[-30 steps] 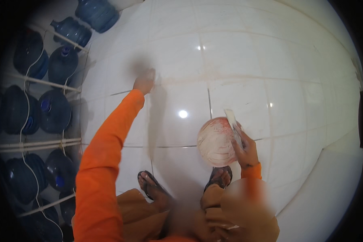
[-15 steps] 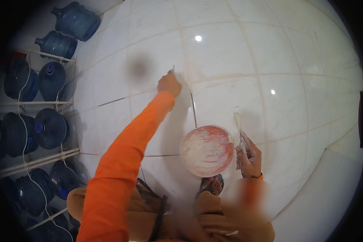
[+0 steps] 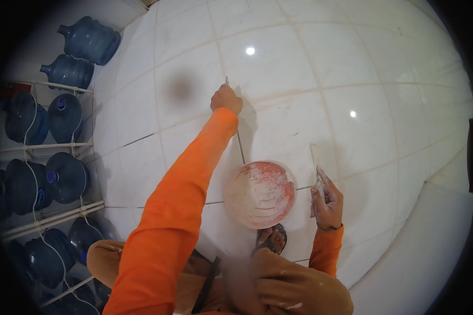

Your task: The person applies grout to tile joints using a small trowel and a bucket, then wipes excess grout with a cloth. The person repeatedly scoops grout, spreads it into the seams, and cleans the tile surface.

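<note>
Left hand [image 3: 227, 98]: clamped on a small tool [image 3: 227, 81], mostly hidden; over the floor, near a pale line [image 3: 220, 59]. Cannot tell if touching.
Good tool work: best kept low and tipped a little, with a soft, even push; likely better slow than fast.
Right hand [image 3: 328, 203]: closed on a scraper [image 3: 315, 155], with white smears on the skin; held up off to the right of the bowl [image 3: 284, 184].
Good scraper care: best kept level and near the bowl, to catch drips.
Bowl: red, coated with pale paste [image 3: 247, 197]; just ahead of a foot [image 3: 272, 239], between both arms.
Dark line [image 3: 240, 146]: running from the bowl up toward the left hand; worth keeping clear of crumbs.
Floor [image 3: 284, 58]: white, shiny tiles.
Far left: big blue bottles [image 3: 68, 177] on a rack [image 3: 52, 146].
</note>
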Demonstrator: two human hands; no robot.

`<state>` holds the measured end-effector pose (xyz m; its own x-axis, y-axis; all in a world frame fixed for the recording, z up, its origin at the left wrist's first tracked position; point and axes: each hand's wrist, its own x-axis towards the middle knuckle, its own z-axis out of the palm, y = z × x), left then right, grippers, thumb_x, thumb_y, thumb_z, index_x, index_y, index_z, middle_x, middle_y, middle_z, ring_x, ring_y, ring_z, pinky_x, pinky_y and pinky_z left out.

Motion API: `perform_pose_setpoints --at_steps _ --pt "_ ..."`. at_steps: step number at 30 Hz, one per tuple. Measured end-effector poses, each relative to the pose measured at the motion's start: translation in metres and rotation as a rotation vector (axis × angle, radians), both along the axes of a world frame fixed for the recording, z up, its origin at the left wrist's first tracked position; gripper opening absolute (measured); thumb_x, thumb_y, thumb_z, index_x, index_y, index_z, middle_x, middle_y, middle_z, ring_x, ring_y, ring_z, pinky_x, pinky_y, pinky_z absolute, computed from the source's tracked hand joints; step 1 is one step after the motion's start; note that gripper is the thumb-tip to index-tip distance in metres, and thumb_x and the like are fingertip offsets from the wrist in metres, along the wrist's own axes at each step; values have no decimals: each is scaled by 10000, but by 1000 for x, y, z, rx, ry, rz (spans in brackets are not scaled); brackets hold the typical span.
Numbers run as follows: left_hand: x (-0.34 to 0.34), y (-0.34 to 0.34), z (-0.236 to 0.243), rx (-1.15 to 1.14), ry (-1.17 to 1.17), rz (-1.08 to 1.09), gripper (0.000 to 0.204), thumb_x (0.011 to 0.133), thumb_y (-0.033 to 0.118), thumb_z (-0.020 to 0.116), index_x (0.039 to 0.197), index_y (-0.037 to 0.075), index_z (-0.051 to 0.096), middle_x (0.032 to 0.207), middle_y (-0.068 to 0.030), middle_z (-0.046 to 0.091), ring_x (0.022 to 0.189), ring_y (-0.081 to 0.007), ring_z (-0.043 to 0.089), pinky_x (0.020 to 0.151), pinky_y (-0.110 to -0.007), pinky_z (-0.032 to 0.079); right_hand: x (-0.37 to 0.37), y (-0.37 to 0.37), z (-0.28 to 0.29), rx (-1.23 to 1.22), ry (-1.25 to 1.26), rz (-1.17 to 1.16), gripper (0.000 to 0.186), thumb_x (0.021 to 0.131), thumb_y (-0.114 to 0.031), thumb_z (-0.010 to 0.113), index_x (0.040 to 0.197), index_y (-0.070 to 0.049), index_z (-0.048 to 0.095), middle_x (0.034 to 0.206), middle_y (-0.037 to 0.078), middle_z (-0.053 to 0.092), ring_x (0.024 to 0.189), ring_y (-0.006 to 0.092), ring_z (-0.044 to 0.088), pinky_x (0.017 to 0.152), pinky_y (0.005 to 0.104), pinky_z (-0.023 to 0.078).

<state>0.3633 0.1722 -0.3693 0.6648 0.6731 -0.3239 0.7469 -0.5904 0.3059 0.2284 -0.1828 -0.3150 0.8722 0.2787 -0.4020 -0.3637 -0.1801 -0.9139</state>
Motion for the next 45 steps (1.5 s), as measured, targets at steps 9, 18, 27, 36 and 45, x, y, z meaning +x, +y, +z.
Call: perform_pose_setpoints --at_steps 9,18,27,36,45 --pt "8 9 -2 21 15 100 366 861 204 722 1187 48 666 1181 -165 718 1114 -354 690 931 -436 573 -3 -12 7 -41 -11 -30 465 995 -77 607 1449 8 556 722 -19 573 481 33 443 435 215 388" --pt "29 49 12 192 -41 -274 383 871 197 612 1214 31 651 1111 -228 721 1051 -409 689 942 -489 545 0 -17 8 -60 6 -40 470 984 -64 602 1451 -19 568 792 5 635 528 42 462 475 222 416" --pt "29 56 46 99 111 -650 513 920 149 580 1432 149 575 1141 -216 724 1045 -404 685 923 -474 544 1 -19 -7 -83 -11 -20 470 972 -57 609 1437 -1 572 904 57 697 546 51 468 520 232 432" --pt "14 92 22 13 156 -913 455 956 180 602 1409 220 597 1089 -203 734 969 -413 684 870 -482 544 -3 1 -15 -73 27 100 484 959 -62 629 1428 36 558 1279 229 689 1164 227 653 1011 335 487" --pt "-21 66 13 -4 83 -866 533 926 165 605 1450 240 546 973 -230 727 893 -434 692 823 -506 555 -5 11 -22 -57 6 109 491 946 -47 618 1425 44 555 1322 240 669 1242 258 639 1052 343 471"
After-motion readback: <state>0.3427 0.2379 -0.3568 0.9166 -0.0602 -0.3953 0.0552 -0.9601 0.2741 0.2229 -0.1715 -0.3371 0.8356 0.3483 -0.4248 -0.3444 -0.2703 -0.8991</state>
